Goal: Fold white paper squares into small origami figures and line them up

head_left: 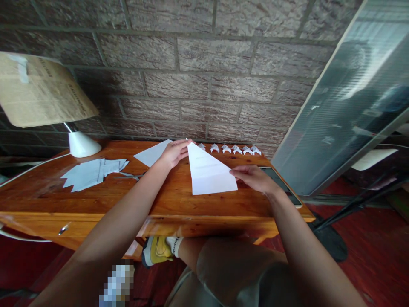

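A white sheet of paper (211,175) is held up over the wooden desk between my two hands. My left hand (175,152) pinches its upper left corner, and my right hand (251,177) pinches the right edge between thumb and fingers. Behind my left hand another white sheet of paper (151,154) lies on the desk. Several small folded paper shapes (236,149) stand in a row at the back, one partly hidden by the held sheet. A pair of scissors (129,176) lies left of my left forearm, which covers part of it.
On the left of the desk (172,209) lie several white paper pieces (89,172), near a lamp (83,143) with a brown paper shade. A phone or tablet (284,187) rests at the right edge, partly behind my right wrist. A brick-patterned wall (211,91) stands behind.
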